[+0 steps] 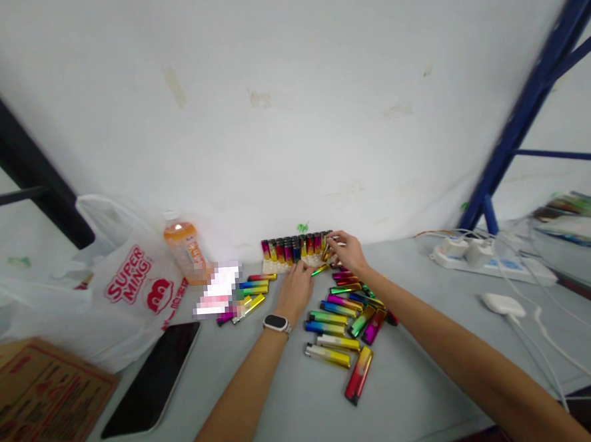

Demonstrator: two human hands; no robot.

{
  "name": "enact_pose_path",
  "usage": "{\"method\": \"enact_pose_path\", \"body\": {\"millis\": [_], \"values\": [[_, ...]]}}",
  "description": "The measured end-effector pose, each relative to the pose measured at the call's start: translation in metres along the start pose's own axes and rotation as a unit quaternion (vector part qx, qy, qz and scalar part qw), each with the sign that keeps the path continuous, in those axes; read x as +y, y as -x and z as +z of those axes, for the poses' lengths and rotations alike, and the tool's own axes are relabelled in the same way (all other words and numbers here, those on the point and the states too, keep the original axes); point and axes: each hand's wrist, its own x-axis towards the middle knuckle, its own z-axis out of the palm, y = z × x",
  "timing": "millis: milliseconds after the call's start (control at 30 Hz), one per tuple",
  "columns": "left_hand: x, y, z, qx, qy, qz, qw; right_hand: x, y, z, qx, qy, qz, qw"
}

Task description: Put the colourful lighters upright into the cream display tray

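Against the wall stands a pale tray (271, 266) with rows of upright metallic, multicoloured lighters (288, 250). My right hand (346, 250) is at the tray's right end, its fingers closed on a gold lighter (326, 251). Just in front of the tray is my left hand (298, 284), wearing a watch; its fingertips are bent around the end of a yellow-green lighter (320, 269). More lighters (327, 318) lie loose between my forearms, with a red and yellow one (359, 376) nearest. A smaller group (254, 287) lies left of my left hand.
To the left are a blurred bright rectangle (219, 290), an orange drink bottle (185, 249), a plastic bag (104, 286), a black tablet (152, 376) and a cardboard box (46, 403). At the right lie a power strip (519, 269), a white charger (503, 305) and cables.
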Motion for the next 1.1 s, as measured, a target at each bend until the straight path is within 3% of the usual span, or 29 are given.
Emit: {"method": "enact_pose_path", "body": {"millis": [167, 267, 633, 767, 900, 1100], "values": [[0.000, 0.003, -0.004, -0.010, -0.002, 0.007, 1.000, 0.000, -0.012, -0.009, -0.040, 0.097, -0.122, 0.987], [-0.001, 0.008, -0.008, -0.025, 0.002, 0.014, 1.000, 0.001, -0.022, -0.011, -0.044, 0.170, -0.156, 0.972], [-0.005, 0.015, -0.006, -0.020, 0.052, 0.006, 0.998, 0.002, -0.034, -0.005, -0.088, 0.211, -0.162, 0.960], [-0.003, 0.020, -0.008, -0.009, 0.067, 0.008, 0.998, 0.000, -0.027, 0.002, -0.058, 0.273, -0.177, 0.944], [0.000, 0.030, -0.013, 0.018, 0.122, -0.005, 0.992, -0.004, -0.013, 0.005, -0.003, 0.361, -0.167, 0.917], [-0.001, 0.043, -0.015, 0.108, 0.259, -0.028, 0.959, -0.012, -0.002, -0.001, -0.038, 0.433, -0.163, 0.886]]}}
